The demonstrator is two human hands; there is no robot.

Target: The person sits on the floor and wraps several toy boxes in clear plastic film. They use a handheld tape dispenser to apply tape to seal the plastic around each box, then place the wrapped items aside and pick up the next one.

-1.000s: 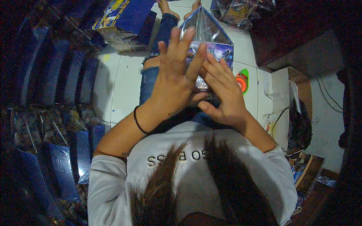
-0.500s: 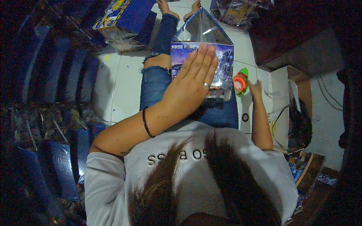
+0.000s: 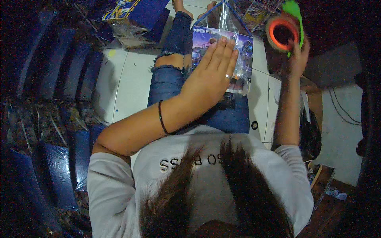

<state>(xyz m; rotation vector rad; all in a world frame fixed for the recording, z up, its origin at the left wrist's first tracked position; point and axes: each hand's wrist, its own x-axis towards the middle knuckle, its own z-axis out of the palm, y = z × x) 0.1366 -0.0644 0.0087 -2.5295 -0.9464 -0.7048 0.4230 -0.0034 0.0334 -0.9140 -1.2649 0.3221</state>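
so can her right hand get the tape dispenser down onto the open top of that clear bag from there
Probably yes. The right hand holds the tape dispenser raised beside the clear bag, nothing between them; the left hand lies flat lower down, leaving the bag's top uncovered.

The left hand [image 3: 210,77] lies flat, fingers together, on a clear plastic-wrapped printed packet [image 3: 242,55] resting on the lap. The right hand [image 3: 297,59] is raised, gripping an orange tape roll in a green dispenser [image 3: 283,29]. Blue wrapped packets [image 3: 59,174] stand stacked at left.
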